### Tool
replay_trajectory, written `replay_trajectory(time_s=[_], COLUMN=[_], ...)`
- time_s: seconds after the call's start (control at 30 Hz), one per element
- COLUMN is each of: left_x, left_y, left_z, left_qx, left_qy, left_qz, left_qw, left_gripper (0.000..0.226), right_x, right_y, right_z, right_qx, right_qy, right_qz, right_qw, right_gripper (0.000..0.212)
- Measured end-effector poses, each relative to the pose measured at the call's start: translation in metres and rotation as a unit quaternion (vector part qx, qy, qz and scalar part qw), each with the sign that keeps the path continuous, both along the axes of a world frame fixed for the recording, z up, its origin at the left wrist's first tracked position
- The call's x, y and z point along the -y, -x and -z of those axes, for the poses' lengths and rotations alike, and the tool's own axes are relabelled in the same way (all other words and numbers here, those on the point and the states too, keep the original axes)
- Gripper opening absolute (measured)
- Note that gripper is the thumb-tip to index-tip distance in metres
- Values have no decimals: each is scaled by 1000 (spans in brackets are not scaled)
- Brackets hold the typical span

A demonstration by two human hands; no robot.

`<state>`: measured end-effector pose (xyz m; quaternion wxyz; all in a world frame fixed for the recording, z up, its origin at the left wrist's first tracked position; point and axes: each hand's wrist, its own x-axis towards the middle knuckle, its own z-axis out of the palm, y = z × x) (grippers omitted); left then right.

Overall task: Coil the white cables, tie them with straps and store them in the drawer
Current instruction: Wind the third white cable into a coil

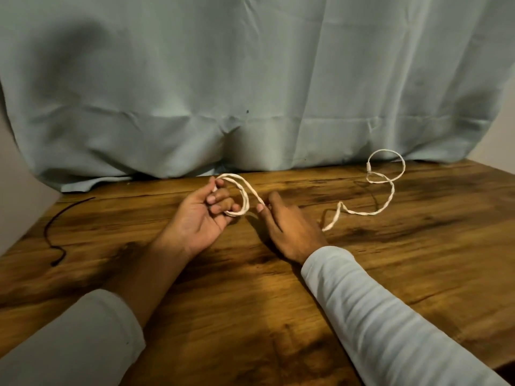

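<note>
- A person coils a white cable point(362, 213) at a wooden table point(250, 316). The work looks barely begun, and each new turn should match the first loop, with the slack fed in untwisted.
- The left hand point(200, 218), palm up, curls its fingers round that first loop.
- The right hand point(289, 227) pinches the cable just beside the loop. The rest trails right, its far end curled near the hanging cloth point(250, 79).

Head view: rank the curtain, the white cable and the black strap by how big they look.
1. curtain, filling the upper frame.
2. white cable, stretched across the table.
3. black strap, shorter and thinner, near the table's left edge.
</note>
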<state>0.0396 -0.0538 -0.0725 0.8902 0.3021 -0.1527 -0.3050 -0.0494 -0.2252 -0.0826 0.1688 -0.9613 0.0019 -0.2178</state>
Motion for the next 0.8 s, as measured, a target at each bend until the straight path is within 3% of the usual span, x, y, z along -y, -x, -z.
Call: replay_trajectory(time_s=[0.17, 0.3, 0.53, 0.8], left_x=[-15, -12, 2, -1], left_y=[-18, -17, -9, -8], left_z=[2, 2, 8, 3], left_qx=[-70, -23, 124, 62], left_qy=[14, -23, -136, -92], left_qz=[-112, -139, -138, -136], left_qw=[991, 990, 973, 984], left_gripper=[31, 36, 32, 33], right_x=[-11, -26, -24, -26], right_y=[4, 0, -2, -2], right_z=[-3, -2, -2, 1], right_qx=[-10, 43, 59, 42], right_qy=[163, 251, 242, 201], right_qz=[-23, -96, -150, -171], right_qw=[986, 962, 957, 963], right_gripper=[27, 21, 25, 17])
